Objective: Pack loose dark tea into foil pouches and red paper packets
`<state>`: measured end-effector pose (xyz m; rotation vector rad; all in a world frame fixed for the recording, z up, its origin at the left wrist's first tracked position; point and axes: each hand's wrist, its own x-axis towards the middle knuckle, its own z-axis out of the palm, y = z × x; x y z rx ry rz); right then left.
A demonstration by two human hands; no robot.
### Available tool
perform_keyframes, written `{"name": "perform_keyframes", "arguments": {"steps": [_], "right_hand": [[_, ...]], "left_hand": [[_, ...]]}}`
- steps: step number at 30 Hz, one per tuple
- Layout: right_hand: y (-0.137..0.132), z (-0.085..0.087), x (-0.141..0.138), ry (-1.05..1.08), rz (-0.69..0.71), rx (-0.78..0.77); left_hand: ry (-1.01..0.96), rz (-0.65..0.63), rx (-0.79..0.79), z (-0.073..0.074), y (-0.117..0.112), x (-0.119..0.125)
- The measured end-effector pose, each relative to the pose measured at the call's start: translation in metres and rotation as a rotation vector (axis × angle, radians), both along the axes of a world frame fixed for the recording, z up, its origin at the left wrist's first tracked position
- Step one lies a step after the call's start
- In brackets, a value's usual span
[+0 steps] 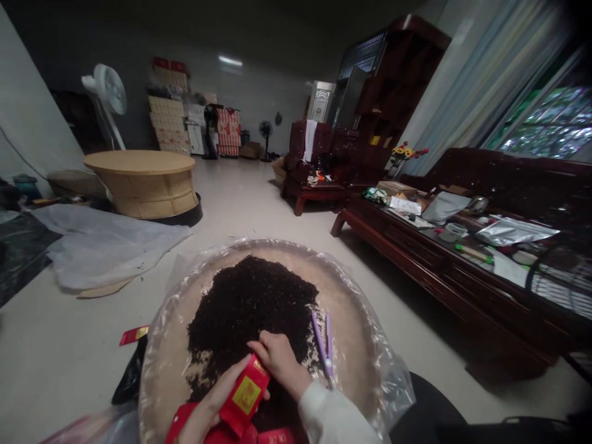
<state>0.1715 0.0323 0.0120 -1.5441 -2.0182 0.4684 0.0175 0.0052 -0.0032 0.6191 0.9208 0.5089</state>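
Note:
A round shallow tray point(356, 308) lined with clear plastic lies in front of me, heaped with dark loose tea leaves point(250, 302). My left hand point(210, 407) grips a small red packet point(245, 394) with a yellow label, tilted over the near side of the heap. My right hand point(277, 357) is closed at the packet's upper end, its fingers curled against the leaves; what they pinch is hidden. Purple tongs point(324, 345) rest on the tray just right of my right hand. More red packets point(272, 436) lie under my hands at the tray's near edge.
A red packet point(133, 335) lies on the floor at left, near a black bag point(132, 373). A long dark wooden table point(444, 271) with clutter stands to the right. A round bamboo basket point(143, 182) and plastic sheet point(97, 246) sit at the far left.

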Motion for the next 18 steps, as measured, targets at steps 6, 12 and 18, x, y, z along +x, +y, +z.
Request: {"name": "perform_keyframes", "arguments": {"steps": [6, 12, 18], "right_hand": [[-0.002, 0.013, 0.005, 0.162, -0.019, -0.142], [-0.016, 0.013, 0.013, 0.355, -0.013, -0.097], [-0.026, 0.022, 0.043, 0.525, -0.296, 0.006]], "left_hand": [[-0.002, -0.011, 0.006, -0.002, 0.001, -0.003], [-0.099, -0.006, -0.012, -0.003, 0.005, -0.002], [-0.092, -0.082, 0.116, 0.000, 0.010, -0.004]]}}
